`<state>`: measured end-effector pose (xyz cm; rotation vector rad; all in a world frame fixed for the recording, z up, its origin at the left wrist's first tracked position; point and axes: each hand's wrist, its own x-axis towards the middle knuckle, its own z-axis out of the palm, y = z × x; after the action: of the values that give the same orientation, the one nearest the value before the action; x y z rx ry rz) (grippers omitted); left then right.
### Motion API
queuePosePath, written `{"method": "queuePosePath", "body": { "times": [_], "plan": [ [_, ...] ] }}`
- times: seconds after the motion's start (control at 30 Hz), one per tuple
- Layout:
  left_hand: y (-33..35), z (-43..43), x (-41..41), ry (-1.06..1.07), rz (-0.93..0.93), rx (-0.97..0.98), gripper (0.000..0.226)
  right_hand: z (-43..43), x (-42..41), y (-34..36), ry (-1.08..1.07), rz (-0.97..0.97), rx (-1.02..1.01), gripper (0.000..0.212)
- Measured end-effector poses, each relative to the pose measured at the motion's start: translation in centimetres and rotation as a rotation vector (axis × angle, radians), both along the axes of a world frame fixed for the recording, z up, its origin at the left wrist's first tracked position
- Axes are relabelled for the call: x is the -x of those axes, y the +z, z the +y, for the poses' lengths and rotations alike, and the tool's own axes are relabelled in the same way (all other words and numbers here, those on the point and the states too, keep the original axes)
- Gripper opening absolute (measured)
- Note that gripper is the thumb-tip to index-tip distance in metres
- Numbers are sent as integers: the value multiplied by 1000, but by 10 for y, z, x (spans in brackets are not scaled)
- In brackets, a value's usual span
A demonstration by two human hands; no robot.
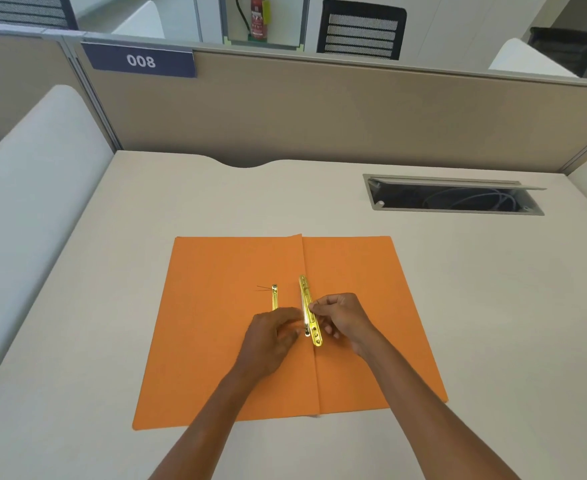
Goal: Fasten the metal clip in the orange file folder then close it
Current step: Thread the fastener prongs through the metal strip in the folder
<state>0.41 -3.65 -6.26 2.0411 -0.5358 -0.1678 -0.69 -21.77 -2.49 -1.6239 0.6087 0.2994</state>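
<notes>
1. I am working at the spine of the open orange file folder (236, 327), lying flat on the desk (458, 278).
2. My left hand (271, 336) and right hand (342, 318) are pinching the metal clip (308, 313) from opposite sides; the fingertips are closed on it.
3. I am keeping the bar aligned with the crease between my grips, probably pressing it flat before sliding any lock.
4. I am counting: one folder, two brass pieces; the loose strip (274, 297) is lying just left of my left fingers.
</notes>
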Motion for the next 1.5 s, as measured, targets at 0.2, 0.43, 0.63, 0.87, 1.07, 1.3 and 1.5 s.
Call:
{"method": "queuePosePath", "body": {
  "times": [0.2, 0.43, 0.63, 0.87, 1.07, 1.3, 1.5],
  "plan": [
    [2, -3, 12, -45, -80, 43, 13, -2, -4, -1, 19, 16, -9, 10],
    [-1, -8, 16, 78, -44, 62, 10, -5, -8, 5, 15, 15, -47, 13],
    [-2, -12, 18, 84, -112, 33, 11, -6, -12, 7, 8, 15, -135, 9],
    [-5, -17, 16, 105, -166, -30, 8, -4, -14, 8, -21, 31, -236, 8],
    [-5, -21, 16, 141, -175, -39, 8, -1, -13, 8, -33, 32, -270, 9],
    [-2, -21, 17, 143, -187, -36, 11, 0, -13, 9, -36, 31, -265, 10],
    [-1, -21, 17, 140, -205, -34, 13, -1, -14, 10, -39, 35, -243, 13]
  ]
}}
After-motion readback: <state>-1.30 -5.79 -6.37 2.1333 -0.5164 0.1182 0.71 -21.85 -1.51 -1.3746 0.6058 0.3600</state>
